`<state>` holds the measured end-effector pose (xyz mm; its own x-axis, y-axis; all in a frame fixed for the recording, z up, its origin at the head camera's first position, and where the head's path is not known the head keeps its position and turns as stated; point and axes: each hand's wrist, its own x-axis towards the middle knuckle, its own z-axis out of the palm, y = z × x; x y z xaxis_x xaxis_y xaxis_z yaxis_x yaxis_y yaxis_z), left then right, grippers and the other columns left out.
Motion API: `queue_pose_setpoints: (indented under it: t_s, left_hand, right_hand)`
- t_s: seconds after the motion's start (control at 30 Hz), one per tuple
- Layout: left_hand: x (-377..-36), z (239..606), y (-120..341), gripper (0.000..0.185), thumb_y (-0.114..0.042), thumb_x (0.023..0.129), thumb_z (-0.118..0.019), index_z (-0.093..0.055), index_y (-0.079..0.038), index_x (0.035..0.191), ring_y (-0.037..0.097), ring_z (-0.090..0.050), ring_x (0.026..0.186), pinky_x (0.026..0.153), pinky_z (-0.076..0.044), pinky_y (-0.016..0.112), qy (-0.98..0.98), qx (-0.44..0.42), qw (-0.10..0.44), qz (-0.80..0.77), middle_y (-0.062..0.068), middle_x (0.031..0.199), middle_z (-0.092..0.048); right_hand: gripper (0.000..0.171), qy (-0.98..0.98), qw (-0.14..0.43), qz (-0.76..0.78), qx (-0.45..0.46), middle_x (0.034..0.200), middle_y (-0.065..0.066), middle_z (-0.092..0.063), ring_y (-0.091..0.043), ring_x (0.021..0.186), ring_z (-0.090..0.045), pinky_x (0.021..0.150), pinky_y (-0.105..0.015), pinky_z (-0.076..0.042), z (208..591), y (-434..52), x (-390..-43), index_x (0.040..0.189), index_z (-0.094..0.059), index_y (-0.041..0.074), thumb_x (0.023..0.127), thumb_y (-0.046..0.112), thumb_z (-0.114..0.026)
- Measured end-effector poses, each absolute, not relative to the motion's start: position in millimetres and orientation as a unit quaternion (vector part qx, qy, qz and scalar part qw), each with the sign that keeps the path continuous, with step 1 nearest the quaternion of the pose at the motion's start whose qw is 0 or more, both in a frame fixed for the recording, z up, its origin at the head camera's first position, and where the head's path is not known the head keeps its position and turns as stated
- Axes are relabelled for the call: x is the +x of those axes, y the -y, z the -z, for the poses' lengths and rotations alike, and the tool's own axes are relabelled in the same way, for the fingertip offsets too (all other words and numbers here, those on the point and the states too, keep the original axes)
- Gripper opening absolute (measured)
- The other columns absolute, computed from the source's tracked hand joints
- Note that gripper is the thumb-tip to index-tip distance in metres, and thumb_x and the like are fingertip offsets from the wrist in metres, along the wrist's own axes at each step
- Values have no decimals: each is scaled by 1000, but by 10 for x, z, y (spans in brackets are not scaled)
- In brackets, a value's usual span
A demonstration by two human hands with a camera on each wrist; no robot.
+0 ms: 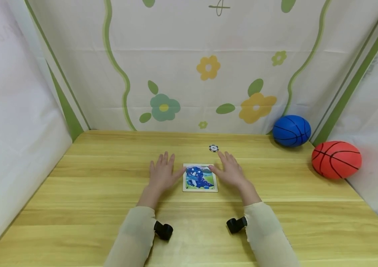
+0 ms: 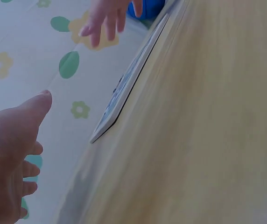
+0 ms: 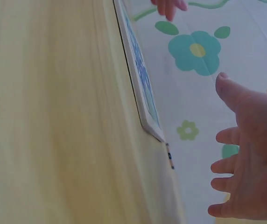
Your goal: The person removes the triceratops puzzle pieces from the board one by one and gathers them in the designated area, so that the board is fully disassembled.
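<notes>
A small square puzzle board [image 1: 200, 178] lies flat on the wooden table [image 1: 276, 222], between the two hands and a little nearer the person than the middle of the table; the left hand [image 1: 161, 174] is just beside its left edge, fingers straight and spread, palm down, the thumb reaching toward the board's upper left corner; whether the thumb touches the frame cannot be told from the head view; the right hand [image 1: 230, 171] is just beside the right edge, likewise flat and open, fingers straight, its thumb close to the upper right corner; neither hand holds anything.

The board is nearly square, so it has no clear long axis; its edges run about parallel to the table's front edge, and the picture on it, a blue dinosaur on a green and pale ground, stands upright as seen by the person; the pale raised frame serves as a shallow tray, and the pieces sit inside it, filling it so that the picture reads whole.

In the left wrist view the board [image 2: 124, 88] shows edge-on as a thin slab resting on the table; the right wrist view shows the same thin edge [image 3: 140, 88].

Beyond the right hand's fingertips a small black and white round chip [image 1: 214, 148] lies on the table, apart from the board; a blue ball [image 1: 291, 130] and a red-orange ball [image 1: 336, 159] rest at the far right against the flowered cloth backdrop [image 1: 189, 74].
</notes>
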<state>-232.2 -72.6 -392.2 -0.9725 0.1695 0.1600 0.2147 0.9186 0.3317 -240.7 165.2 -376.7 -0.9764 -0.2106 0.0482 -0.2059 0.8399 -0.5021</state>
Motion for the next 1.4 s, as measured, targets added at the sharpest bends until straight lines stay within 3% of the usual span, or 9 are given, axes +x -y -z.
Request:
queue_pose_setpoints:
  t_s: [0.3, 0.53, 0.83, 1.4]
  left_hand:
    - [-2284, 4056, 628, 74, -57, 83, -37, -26, -6, 136, 31, -14, 126, 99, -10, 48, 967, -152, 38, 203, 17, 139, -18]
    - [-2266, 4149, 554, 73, -56, 83, -39, -27, -8, 136, 29, -14, 127, 99, -10, 47, 957, -181, 41, 225, 16, 139, -20]
    - [-2213, 4204, 518, 73, -60, 79, -43, -29, -17, 136, 28, -11, 127, 100, -9, 42, 953, -211, 28, 217, 15, 140, -17]
    - [-2197, 4240, 508, 63, -60, 80, -39, -35, -25, 133, 30, -6, 128, 100, -8, 45, 953, -246, 20, 177, 20, 140, -11]
  right_hand:
    - [61, -910, 31, 393, -124, 136, -18, -25, -33, 123, -22, 98, -44, -19, 3996, -1618, -2425, 134, -28, 2, 87, 34, -49]
    - [45, -907, -19, 397, -136, 131, -20, -34, -33, 121, -27, 97, -44, -21, 4146, -1649, -2472, 123, -45, -1, 84, 20, -56]
    - [33, -930, -39, 335, -146, 129, -20, -36, -35, 120, -27, 95, -54, -15, 4189, -1644, -2466, 113, -54, 5, 82, 18, -58]
    - [30, -923, -26, 354, -147, 131, -21, -33, -36, 122, -24, 95, -51, -18, 4150, -1615, -2443, 112, -54, 6, 83, 14, -56]
